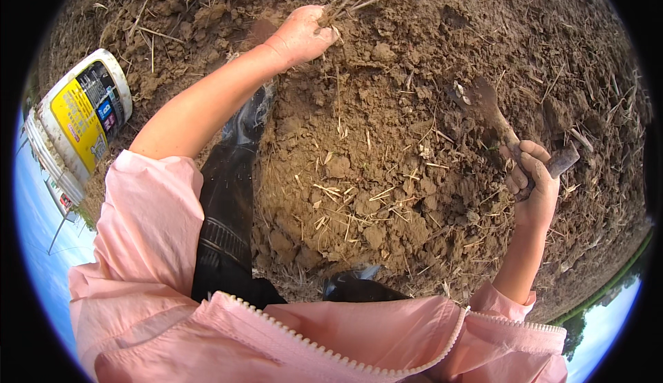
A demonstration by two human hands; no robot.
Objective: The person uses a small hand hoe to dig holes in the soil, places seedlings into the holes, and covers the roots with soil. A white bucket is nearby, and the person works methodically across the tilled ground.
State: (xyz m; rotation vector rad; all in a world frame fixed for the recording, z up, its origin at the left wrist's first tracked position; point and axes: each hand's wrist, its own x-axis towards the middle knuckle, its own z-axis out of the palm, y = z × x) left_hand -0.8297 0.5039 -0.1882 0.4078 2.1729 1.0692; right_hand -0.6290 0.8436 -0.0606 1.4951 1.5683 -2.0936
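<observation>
At the top centre, my left hand [305,36] is closed around a small bundle of thin brown stems or roots [357,4], close above the soil. My right hand [533,176], smeared with mud, grips the handle of a short digging tool, whose broad metal blade [481,100] is caked in mud and rests at the soil to the upper left of the hand. A blunt, muddy end [563,160] sticks out on the other side of the fist. Part of the handle is hidden by the fingers.
Clumpy brown soil [336,170] with bits of straw spreads all around. A white plastic bucket [62,98] with a yellow and black label bearing writing is at the left. Below my left arm is a black rubber boot [228,191]; another boot [357,285] shows at the bottom centre.
</observation>
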